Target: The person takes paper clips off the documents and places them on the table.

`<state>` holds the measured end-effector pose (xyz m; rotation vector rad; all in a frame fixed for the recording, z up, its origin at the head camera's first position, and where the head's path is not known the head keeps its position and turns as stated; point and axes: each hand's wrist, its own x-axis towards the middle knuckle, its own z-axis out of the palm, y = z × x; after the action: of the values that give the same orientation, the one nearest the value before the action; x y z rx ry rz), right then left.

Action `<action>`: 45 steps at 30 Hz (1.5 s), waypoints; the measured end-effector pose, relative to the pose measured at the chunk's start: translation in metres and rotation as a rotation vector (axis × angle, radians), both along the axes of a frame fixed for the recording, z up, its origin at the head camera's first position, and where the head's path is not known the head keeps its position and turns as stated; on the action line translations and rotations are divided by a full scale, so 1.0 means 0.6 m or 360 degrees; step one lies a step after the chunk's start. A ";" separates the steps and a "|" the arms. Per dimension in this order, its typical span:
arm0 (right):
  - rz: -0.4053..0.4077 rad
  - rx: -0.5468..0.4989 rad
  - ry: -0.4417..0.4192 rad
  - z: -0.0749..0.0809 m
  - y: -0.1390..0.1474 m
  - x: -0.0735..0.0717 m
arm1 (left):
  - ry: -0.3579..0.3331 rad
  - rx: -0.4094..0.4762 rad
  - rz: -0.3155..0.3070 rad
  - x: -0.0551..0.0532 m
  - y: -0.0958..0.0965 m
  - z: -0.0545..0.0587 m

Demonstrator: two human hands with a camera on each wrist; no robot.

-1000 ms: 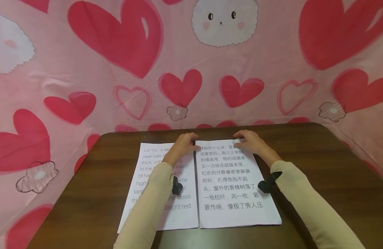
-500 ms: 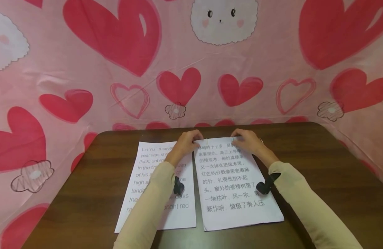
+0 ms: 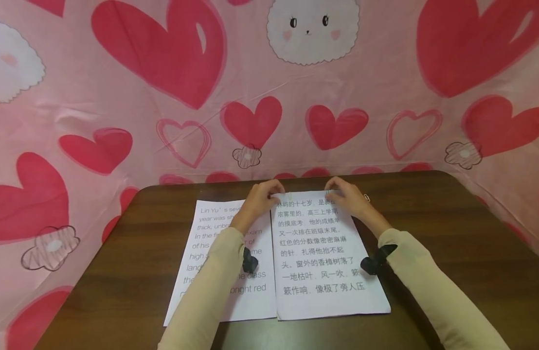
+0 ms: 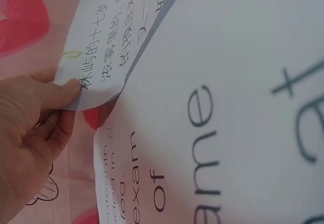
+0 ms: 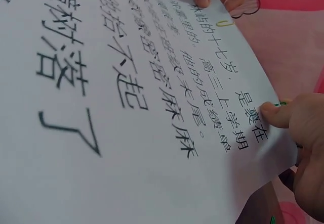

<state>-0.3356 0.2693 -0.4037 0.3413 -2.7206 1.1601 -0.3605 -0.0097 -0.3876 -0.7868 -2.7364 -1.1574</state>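
A sheaf of white paper with large Chinese print [image 3: 317,253] is raised at its far end between my two hands. My left hand [image 3: 257,200] pinches the far left corner, thumb on top and fingers beneath, as the left wrist view shows. My right hand [image 3: 351,200] pinches the far right corner the same way. A yellow paper clip [image 4: 71,54] grips the top edge near my left thumb. Beside my right thumb a green paper clip [image 5: 281,102] shows, partly hidden. Under my left forearm lies a page with English print [image 3: 225,233].
The dark wooden table [image 3: 120,272] reaches back to a pink cloth [image 3: 357,82] patterned with hearts. A small pale clip [image 3: 367,198] lies just right of my right hand. Black wrist straps [image 3: 250,261] sit over both sleeves.
Both hands have lifted the far end of the Chinese sheaf slightly. Its near edge swung right, then came back left against the English page. The English page stays nearly in place.
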 end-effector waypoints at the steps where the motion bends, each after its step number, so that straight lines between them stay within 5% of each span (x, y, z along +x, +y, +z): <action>1: -0.0025 -0.0038 -0.0012 0.000 0.002 0.001 | 0.0007 0.0005 0.0000 0.000 0.002 0.000; 9: -0.0236 -0.0492 0.0042 0.003 0.041 0.009 | -0.0003 0.0025 0.0001 0.007 0.005 -0.007; 14: -0.0385 -0.0270 0.0114 0.011 0.115 0.026 | 0.0011 0.0027 -0.0002 0.007 0.002 -0.003; 23: -0.0393 0.0235 -0.0149 0.006 0.189 0.046 | 0.0019 0.0039 0.0017 0.005 -0.007 -0.002; 38: -0.0352 0.0370 -0.0224 0.011 0.186 0.032 | 0.0054 0.0071 0.0015 0.005 -0.004 -0.006; 45: -0.0397 0.0349 -0.0132 0.003 0.176 0.028 | 0.0051 0.0060 -0.0007 0.006 -0.003 -0.009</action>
<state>-0.3188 0.3752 -0.4018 -0.0225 -2.8648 0.8315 -0.3572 -0.0115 -0.3929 -0.8004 -2.6804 -1.1828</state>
